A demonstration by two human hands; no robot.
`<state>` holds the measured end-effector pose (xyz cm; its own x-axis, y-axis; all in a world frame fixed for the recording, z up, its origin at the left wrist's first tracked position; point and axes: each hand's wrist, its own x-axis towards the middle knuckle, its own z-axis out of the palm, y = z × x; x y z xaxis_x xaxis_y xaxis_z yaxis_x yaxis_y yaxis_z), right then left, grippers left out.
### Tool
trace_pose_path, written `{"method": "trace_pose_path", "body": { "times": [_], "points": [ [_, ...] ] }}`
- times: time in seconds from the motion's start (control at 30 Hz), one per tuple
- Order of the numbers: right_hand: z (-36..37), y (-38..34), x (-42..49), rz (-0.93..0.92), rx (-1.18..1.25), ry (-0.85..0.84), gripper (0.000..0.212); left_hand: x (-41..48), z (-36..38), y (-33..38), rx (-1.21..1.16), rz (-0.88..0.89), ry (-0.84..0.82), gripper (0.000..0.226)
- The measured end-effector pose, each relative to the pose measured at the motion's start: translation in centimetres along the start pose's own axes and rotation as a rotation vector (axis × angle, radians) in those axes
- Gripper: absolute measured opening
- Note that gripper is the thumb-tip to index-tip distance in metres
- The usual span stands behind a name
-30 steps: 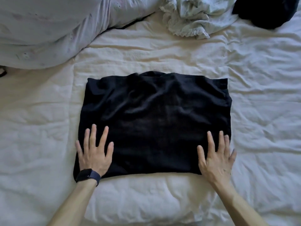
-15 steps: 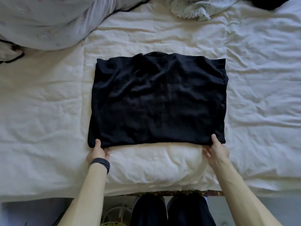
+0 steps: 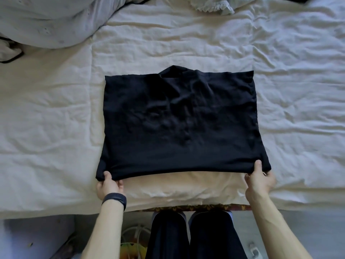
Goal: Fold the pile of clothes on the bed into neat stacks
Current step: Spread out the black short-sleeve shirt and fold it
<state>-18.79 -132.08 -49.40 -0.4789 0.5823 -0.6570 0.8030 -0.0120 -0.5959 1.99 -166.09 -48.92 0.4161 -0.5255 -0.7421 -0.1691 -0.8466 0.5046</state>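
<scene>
Now lifted, black garment point(image 3: 179, 118), pinched by left hand point(image 3: 108, 186), right hand point(image 3: 259, 181)

Fingers of the left grip point(image 3: 109, 186) and right grip point(image 3: 260, 179) hide under the black garment point(image 3: 179, 124); the top edge cuts a frilled cloth point(image 3: 211, 4).
</scene>
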Motion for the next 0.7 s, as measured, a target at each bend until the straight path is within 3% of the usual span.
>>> {"method": "trace_pose_path", "body": {
  "times": [0.17, 0.3, 0.37, 0.47, 0.57, 0.7],
  "points": [
    [-1.8, 2.7, 0.8, 0.024, -0.184, 0.033, 0.027, 0.6, -1.7, -2.2, 0.206, -0.007, 0.076, 0.029],
    [-1.6, 2.7, 1.3, 0.065, -0.395, 0.033, 0.056, 0.9, -0.9, -2.5, 0.486, 0.083, 0.14, 0.059],
    [-0.8, 1.2, 0.9, -0.028, -0.488, 0.069, 0.062, 0.1, 0.1, -2.1, 0.646, 0.27, 0.192, 0.06],
    [1.5, -1.7, -0.5, -0.339, -0.691, 0.073, 0.068, -1.8, 3.0, -1.0, 0.898, 0.776, 0.076, 0.06],
    [5.8, -4.6, -0.9, -0.69, -0.746, -0.139, 0.055, -3.3, 8.1, 0.8, 1.018, 1.23, -0.176, 0.063],
    [13.4, -8.9, -1.0, -0.996, -0.857, -0.402, 0.048, -4.6, 16.5, 4.2, 1.183, 1.481, -0.387, 0.067]
  ]
}}
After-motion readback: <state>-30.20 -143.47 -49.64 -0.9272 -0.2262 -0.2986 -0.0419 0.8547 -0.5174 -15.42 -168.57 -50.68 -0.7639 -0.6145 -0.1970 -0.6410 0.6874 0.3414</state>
